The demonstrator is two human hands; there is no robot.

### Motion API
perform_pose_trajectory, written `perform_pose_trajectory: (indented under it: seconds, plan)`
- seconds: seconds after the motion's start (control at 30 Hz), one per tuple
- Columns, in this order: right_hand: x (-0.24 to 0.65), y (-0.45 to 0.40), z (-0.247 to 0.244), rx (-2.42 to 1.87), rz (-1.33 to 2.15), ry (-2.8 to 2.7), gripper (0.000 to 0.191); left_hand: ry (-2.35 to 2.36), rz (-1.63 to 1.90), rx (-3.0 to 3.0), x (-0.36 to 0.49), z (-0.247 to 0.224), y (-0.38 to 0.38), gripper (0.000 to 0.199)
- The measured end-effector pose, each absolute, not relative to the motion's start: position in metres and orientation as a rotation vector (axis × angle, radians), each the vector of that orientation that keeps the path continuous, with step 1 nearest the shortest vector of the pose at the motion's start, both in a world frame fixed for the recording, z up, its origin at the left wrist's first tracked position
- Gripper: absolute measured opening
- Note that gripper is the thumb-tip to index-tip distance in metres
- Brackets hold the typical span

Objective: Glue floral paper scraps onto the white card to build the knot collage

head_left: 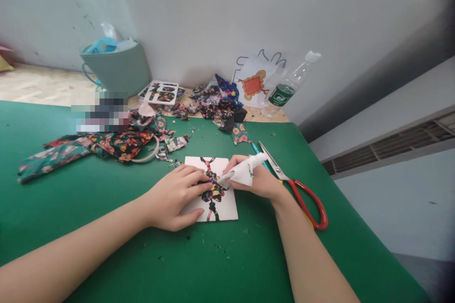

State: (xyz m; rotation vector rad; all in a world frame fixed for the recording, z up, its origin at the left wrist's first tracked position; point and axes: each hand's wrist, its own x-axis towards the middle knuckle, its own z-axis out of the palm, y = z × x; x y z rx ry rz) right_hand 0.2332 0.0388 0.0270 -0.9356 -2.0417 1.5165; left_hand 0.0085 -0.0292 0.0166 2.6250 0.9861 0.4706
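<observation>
A white square card [227, 213] lies on the green mat, with patterned fabric pieces [215, 194] forming a knot-like design down its middle. My left hand [177, 194] rests flat on the card's left part, fingers spread, fingertips touching the fabric design. At the card's upper right, my right hand [261, 182] is closed around a white, crumpled, tissue-like piece [243, 172]. Its narrow greyish tip points down-left at the design, close to my left fingertips. Whether something is inside the white piece cannot be made out.
Red-handled scissors [313, 199] and a thin blue stick [255, 148] lie right of the card. Floral fabric [124, 147], a roll of tape [151, 151] and scraps [213, 102] lie behind. Along the wall stand a green bin [117, 68], a drawing [250, 87] and a plastic bottle [284, 90].
</observation>
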Motion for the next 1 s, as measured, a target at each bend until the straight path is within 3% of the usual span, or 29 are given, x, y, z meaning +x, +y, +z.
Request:
perform_pose_trajectory:
  seconds: [1.0]
  plan:
    - [0.2308, 0.0339, 0.0287, -1.049, 1.404, -2.129, 0.021, 0.997, 0.491, 2.636, 0.0091, 0.0185, -0.0301, 0.046]
